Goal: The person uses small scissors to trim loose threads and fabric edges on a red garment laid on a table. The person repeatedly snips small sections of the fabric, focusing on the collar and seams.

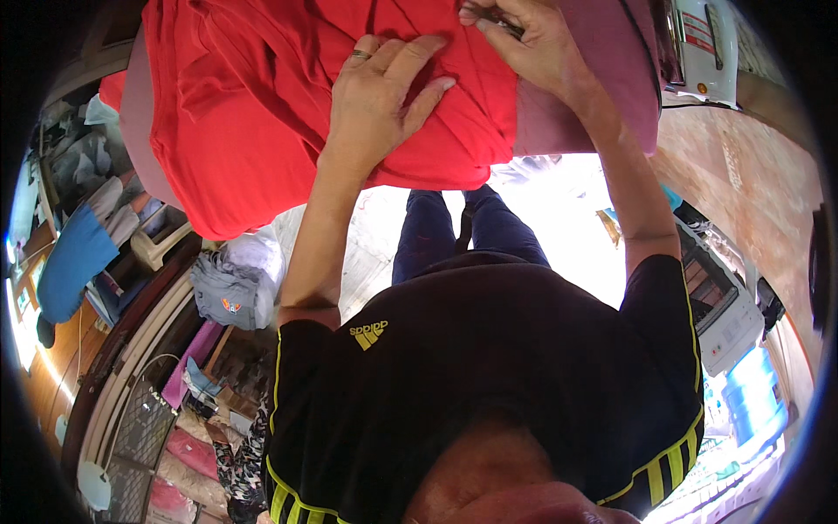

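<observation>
A large piece of red cloth (236, 131), folded and wrinkled, is spread over a padded table with a mauve cover (576, 122). My left hand (375, 100), a ring on one finger, lies on the cloth with its thumb apart from the fingers. At the cloth's right side, my right hand (532, 39) is closed round a small dark metal tool (508, 26). Its fingertips pinch together just above the red cloth. Most of the tool is hidden in the palm, so its exact kind does not show.
A white machine (707, 52) stands at the table's far right, with a dark cord along the table edge. A grey bag (231, 288) sits at the left below the cloth. Blue cloth (78, 262) hangs farther left. On the right are a white appliance (729, 323) and a blue water bottle (755, 393).
</observation>
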{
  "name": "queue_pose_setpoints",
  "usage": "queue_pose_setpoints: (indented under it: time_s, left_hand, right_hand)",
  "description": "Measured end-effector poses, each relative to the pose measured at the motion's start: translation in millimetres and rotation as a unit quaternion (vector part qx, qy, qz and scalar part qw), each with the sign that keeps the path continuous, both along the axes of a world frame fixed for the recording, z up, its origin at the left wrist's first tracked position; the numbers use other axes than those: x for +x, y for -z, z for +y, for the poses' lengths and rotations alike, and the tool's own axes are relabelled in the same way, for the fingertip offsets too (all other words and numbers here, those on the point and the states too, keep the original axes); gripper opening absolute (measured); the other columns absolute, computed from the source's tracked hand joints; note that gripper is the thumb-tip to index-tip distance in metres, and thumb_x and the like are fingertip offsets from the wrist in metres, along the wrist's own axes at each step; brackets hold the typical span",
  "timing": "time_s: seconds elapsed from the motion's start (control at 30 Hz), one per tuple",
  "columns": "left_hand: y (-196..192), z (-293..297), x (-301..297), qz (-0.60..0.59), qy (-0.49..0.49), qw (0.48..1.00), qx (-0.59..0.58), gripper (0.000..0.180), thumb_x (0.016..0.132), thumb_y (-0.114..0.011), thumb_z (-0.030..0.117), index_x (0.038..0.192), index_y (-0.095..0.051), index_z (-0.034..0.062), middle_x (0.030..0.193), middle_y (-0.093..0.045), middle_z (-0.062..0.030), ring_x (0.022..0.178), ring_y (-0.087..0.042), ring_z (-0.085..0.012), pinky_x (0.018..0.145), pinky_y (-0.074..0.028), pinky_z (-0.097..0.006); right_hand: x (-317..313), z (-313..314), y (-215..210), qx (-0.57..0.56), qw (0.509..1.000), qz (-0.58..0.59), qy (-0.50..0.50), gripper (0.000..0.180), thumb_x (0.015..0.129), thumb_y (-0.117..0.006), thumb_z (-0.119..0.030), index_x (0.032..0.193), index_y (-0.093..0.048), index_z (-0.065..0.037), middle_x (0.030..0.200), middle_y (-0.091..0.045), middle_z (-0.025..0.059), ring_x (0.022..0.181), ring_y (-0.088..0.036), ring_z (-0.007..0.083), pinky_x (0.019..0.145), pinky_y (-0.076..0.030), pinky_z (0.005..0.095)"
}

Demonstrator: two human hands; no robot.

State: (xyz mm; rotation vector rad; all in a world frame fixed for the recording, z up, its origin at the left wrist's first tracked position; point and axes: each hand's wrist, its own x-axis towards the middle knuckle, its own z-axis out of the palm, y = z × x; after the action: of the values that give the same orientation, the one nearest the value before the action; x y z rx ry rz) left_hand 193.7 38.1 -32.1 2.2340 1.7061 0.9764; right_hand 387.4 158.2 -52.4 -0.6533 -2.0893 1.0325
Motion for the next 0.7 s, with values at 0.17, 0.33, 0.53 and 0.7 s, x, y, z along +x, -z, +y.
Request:
queue_pose_setpoints:
  time_s: [0.17,0.33,0.53,0.7]
  left_hand:
    - [13,7,4,0.077,-0.014,0.996,0.039,0.034,0.08,-0.078,0.02,0.113,-0.074,0.0151,0.087,-0.062,-0.0031,0.081,-0.058,-0.0255,0.072,-0.051,-0.037]
    - [24,11,4,0.011,0.009,0.999,0.043,0.022,0.081,-0.073,0.003,0.103,-0.071,0.0088,0.091,-0.065,-0.0068,0.085,-0.064,-0.0289,0.074,-0.053,-0.039]
    - [7,19,-9,-0.126,0.006,0.989,-0.077,0.016,0.089,-0.062,-0.008,0.1,-0.064,0.0023,0.091,-0.066,-0.0102,0.077,-0.07,-0.0256,0.07,-0.056,-0.035]
    - [0,23,-15,-0.176,0.021,0.978,-0.113,0.013,0.093,-0.059,-0.009,0.1,-0.062,0.0003,0.09,-0.063,-0.0102,0.074,-0.069,-0.0193,0.067,-0.056,-0.031]
  right_hand:
    - [9,-39,-8,-0.159,0.983,0.076,0.056,0.025,0.094,-0.065,-0.002,0.118,-0.058,0.001,0.099,-0.07,0.0102,0.089,-0.068,0.0158,0.08,-0.054,0.0296]
    - [19,-92,-10,-0.143,0.989,-0.022,0.03,0.037,0.093,-0.069,-0.007,0.124,-0.051,0.0,0.103,-0.071,0.0138,0.1,-0.069,0.0171,0.086,-0.054,0.0312]
    - [3,-88,-2,-0.028,0.99,-0.098,0.102,0.028,0.096,-0.066,-0.022,0.115,-0.055,-0.005,0.101,-0.07,0.0167,0.089,-0.071,0.0354,0.074,-0.055,0.0458]
    - [-14,-75,-4,0.011,0.983,-0.14,0.119,0.026,0.097,-0.062,-0.027,0.113,-0.055,-0.007,0.097,-0.07,0.0136,0.086,-0.07,0.0368,0.072,-0.054,0.0498]
